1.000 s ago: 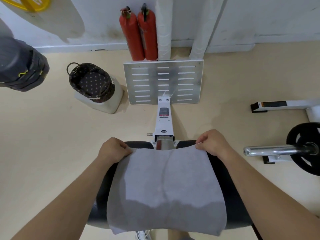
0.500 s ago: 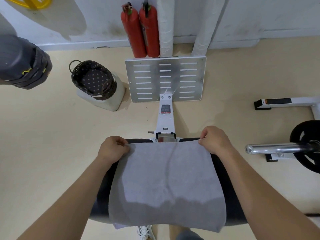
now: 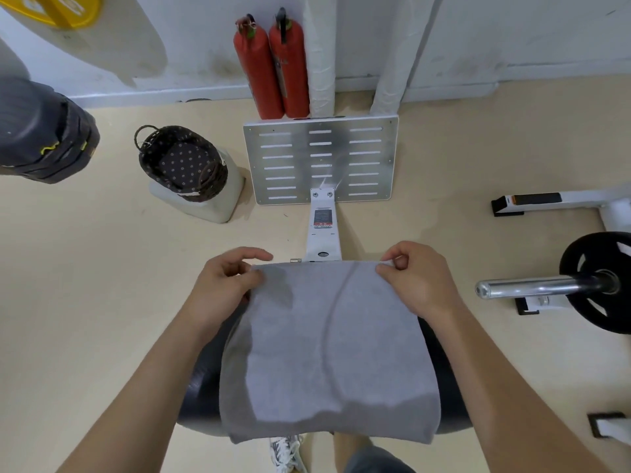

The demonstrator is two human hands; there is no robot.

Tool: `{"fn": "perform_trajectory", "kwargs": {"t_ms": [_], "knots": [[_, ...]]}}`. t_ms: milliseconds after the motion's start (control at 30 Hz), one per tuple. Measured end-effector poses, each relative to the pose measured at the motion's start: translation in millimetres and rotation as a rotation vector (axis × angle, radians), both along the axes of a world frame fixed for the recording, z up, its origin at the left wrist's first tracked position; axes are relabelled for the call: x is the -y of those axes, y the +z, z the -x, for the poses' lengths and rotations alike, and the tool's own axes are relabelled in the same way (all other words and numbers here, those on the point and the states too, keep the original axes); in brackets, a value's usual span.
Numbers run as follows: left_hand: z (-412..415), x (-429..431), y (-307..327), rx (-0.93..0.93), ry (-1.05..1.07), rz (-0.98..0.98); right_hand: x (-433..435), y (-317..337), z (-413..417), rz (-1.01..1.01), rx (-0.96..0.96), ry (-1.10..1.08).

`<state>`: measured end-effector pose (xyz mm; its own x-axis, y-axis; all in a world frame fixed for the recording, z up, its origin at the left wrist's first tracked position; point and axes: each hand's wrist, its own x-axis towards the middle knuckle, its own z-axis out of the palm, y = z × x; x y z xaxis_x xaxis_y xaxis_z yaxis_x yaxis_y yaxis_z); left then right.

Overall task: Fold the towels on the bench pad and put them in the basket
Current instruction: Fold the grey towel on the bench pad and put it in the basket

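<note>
Beige gym floor, dark basket far left. Over the black bench pad, left hand and right hand pinch the grey towel by its far corners, seemingly lightly.

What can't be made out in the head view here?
- bench pad: mostly covered by the grey towel, so anything under it is hidden.
- Towel's near edge: it hangs over the pad, underside unseen.
- left hand and right hand: fingers beneath the far corners are hidden by cloth.
- frame label: text too small.
- weight plate: cut by the right edge.
- dark bag: cut by the left edge.
</note>
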<state>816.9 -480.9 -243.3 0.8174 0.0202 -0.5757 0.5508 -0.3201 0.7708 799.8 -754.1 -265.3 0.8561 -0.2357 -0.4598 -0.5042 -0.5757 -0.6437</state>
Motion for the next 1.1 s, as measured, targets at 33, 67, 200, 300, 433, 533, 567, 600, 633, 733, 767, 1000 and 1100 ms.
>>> {"fn": "perform_trajectory", "kwargs": {"t_ms": [33, 67, 200, 300, 433, 533, 567, 600, 633, 733, 767, 1000, 1100], "knots": [[6.3, 8.0, 10.3, -0.005, -0.014, 0.081, -8.2, 10.7, 4.3, -0.037, -0.001, -0.006], [13.4, 16.5, 19.0, -0.007, -0.02, 0.148, -16.6, 20.8, 9.1, -0.083, -0.005, -0.017], [39.6, 41.4, 33.8, 0.034, -0.082, 0.21, -48.9, 47.3, 33.4, -0.289, 0.028, -0.131], [52.0, 46.3, 34.5, 0.045, -0.163, 0.24, -65.1, 56.2, 50.6, -0.381, 0.061, -0.197], [59.6, 49.8, 34.3, 0.15, -0.23, 0.172, -73.0, 62.0, 67.5, -0.446, 0.084, -0.275], [60.3, 52.0, 39.1, 0.235, -0.291, 0.079, -74.8, 65.4, 75.5, -0.453, 0.1, -0.295], [60.7, 52.1, 41.4, 0.256, -0.324, 0.06, -74.9, 66.7, 77.2, -0.465, 0.098, -0.306], [61.2, 52.1, 43.6, 0.274, -0.357, 0.044, -74.9, 68.4, 78.6, -0.481, 0.092, -0.316], [61.5, 52.0, 46.6, 0.291, -0.39, 0.029, -74.8, 70.6, 79.7, -0.497, 0.088, -0.326], [60.2, 50.7, 52.2, 0.343, -0.476, -0.025, -73.4, 73.6, 82.8, -0.531, 0.084, -0.343], [58.9, 50.4, 51.9, 0.371, -0.516, -0.063, -73.5, 74.9, 83.9, -0.558, 0.072, -0.357], [51.4, 52.3, 41.3, 0.855, -0.789, -0.406, -75.4, 75.9, 87.2, -0.728, 0.005, -0.495], [48.2, 52.8, 43.0, 0.948, -0.87, -0.413, -74.8, 76.0, 87.0, -0.732, -0.013, -0.509]]}}
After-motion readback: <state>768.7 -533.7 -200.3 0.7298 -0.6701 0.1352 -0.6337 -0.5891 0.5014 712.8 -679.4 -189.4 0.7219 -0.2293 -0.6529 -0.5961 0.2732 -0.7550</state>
